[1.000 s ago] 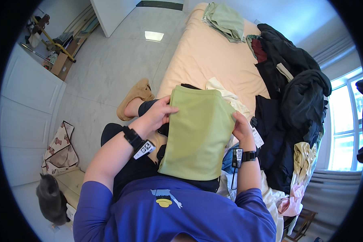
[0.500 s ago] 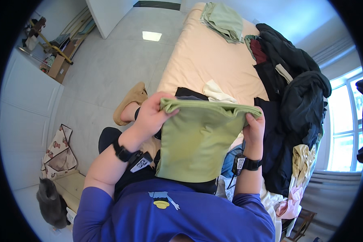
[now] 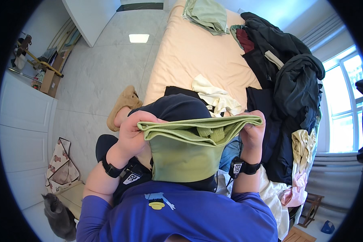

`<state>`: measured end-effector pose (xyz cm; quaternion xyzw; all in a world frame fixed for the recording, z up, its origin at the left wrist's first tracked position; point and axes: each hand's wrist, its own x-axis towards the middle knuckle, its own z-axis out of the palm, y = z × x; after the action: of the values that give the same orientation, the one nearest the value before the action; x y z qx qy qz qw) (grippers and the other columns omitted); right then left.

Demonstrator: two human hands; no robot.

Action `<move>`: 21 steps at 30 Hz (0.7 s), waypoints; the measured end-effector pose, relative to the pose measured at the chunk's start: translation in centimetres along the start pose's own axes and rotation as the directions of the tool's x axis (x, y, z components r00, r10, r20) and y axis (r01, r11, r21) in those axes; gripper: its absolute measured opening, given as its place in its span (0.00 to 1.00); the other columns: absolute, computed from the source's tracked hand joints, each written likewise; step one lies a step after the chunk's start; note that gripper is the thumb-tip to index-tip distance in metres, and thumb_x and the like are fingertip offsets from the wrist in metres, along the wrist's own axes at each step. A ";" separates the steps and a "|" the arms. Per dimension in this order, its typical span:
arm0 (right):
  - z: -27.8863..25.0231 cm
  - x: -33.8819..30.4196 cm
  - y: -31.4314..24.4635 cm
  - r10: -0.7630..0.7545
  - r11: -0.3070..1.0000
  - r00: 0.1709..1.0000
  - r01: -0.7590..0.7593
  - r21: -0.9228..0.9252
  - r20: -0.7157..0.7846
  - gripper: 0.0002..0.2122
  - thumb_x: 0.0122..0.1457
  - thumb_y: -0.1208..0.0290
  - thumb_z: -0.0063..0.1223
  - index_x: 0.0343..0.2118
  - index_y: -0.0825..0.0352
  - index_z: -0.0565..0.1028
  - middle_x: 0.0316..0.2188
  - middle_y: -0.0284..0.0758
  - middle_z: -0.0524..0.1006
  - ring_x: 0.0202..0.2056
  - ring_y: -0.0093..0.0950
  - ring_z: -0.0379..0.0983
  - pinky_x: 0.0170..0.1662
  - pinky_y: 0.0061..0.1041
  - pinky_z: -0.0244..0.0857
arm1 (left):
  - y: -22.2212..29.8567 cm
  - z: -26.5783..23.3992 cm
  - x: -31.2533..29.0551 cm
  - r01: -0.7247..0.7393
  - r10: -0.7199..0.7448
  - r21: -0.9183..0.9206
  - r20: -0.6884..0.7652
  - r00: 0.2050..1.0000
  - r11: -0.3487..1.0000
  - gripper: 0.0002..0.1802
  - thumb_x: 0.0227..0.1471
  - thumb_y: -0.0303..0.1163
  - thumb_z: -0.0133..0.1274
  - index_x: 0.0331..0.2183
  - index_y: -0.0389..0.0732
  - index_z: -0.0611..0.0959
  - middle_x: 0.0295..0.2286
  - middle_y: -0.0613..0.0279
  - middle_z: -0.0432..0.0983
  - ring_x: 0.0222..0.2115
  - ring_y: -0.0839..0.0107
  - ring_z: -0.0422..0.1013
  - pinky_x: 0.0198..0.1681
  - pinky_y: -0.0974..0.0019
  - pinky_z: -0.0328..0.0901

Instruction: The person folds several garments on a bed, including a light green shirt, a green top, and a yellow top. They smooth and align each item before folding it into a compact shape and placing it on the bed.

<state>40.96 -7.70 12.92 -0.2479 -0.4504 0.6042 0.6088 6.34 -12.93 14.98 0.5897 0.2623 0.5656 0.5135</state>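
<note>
A light green garment (image 3: pixel 185 157) of smooth stretchy cloth hangs in front of my chest, its ribbed top edge held wide between both hands. My left hand (image 3: pixel 135 133) is closed on the left end of that edge, and my right hand (image 3: pixel 253 131) pinches the right end. The opening gapes a little, showing paler green bands or folds inside. Its lower part hangs down over my lap. Just beyond it lie my dark-trousered knee and a cream cloth (image 3: pixel 213 94) on the bed.
The peach-sheeted bed (image 3: pixel 197 52) stretches away ahead, with folded pale green clothes (image 3: pixel 207 16) at its far end. Dark clothes (image 3: pixel 298 80) heap along its right side, near the window. A grey cat (image 3: pixel 58 218) sits at lower left, below a patterned cloth (image 3: pixel 62 167).
The garment's top edge has come lower and nearer me, tipping so its opening shows. My left hand has moved left and down. The knee and more of the cream cloth now show.
</note>
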 end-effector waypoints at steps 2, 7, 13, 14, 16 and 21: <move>0.1 0.2 0.1 0.001 1.000 1.000 -0.001 0.004 -0.002 0.11 0.48 0.80 0.62 0.33 0.71 0.71 0.33 0.45 0.79 0.35 0.34 0.77 0.42 0.31 0.71 | -0.2 0.0 0.0 0.000 -0.001 -0.066 -0.021 1.000 0.998 0.09 0.53 0.17 0.47 0.38 0.34 0.73 0.36 0.55 0.76 0.41 0.63 0.74 0.46 0.65 0.68; 0.1 0.3 0.0 -0.002 1.000 1.000 0.002 0.005 0.018 0.10 0.48 0.82 0.61 0.33 0.71 0.72 0.33 0.43 0.79 0.36 0.33 0.76 0.42 0.30 0.70 | 0.0 -0.2 -0.3 -0.001 0.000 -0.063 -0.017 1.000 0.998 0.09 0.53 0.17 0.49 0.38 0.35 0.73 0.37 0.56 0.75 0.42 0.67 0.73 0.47 0.66 0.67; 0.6 2.2 1.2 0.025 0.975 0.988 -0.058 -0.216 -0.151 0.11 0.53 0.82 0.54 0.40 0.71 0.71 0.37 0.39 0.77 0.37 0.24 0.74 0.42 0.22 0.67 | -1.4 -0.5 1.1 0.210 -0.226 -0.095 -0.223 0.948 0.973 0.10 0.57 0.28 0.49 0.41 0.37 0.72 0.40 0.60 0.74 0.41 0.75 0.69 0.45 0.70 0.65; 0.7 2.8 1.7 0.037 0.958 0.978 -0.094 -0.272 -0.207 0.12 0.54 0.82 0.53 0.42 0.71 0.71 0.37 0.38 0.77 0.37 0.22 0.73 0.42 0.21 0.67 | -2.4 -0.5 1.6 0.248 -0.308 -0.232 -0.278 0.910 0.941 0.11 0.58 0.30 0.49 0.42 0.37 0.72 0.40 0.60 0.74 0.41 0.76 0.69 0.45 0.70 0.64; 1.3 3.8 3.0 0.128 0.860 0.943 -0.261 -0.439 -0.308 0.16 0.58 0.78 0.49 0.49 0.71 0.66 0.45 0.42 0.74 0.44 0.25 0.71 0.48 0.22 0.64 | -4.5 -1.0 2.6 0.444 -0.555 -0.365 -0.300 0.776 0.818 0.16 0.61 0.40 0.42 0.44 0.38 0.71 0.40 0.60 0.74 0.39 0.74 0.72 0.42 0.69 0.67; 3.9 1.1 3.9 0.061 0.534 0.975 0.150 -0.832 0.215 0.27 0.54 0.74 0.52 0.59 0.65 0.61 0.62 0.44 0.57 0.65 0.43 0.43 0.64 0.40 0.40 | -7.2 -2.2 0.0 0.638 -0.786 -0.506 -0.147 0.600 0.581 0.18 0.61 0.45 0.41 0.43 0.40 0.71 0.39 0.62 0.75 0.37 0.74 0.74 0.39 0.69 0.71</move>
<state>35.52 -7.06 11.75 -0.4311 -0.7556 0.3194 0.3758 6.27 -9.88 8.13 0.1982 0.4462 0.4429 0.7520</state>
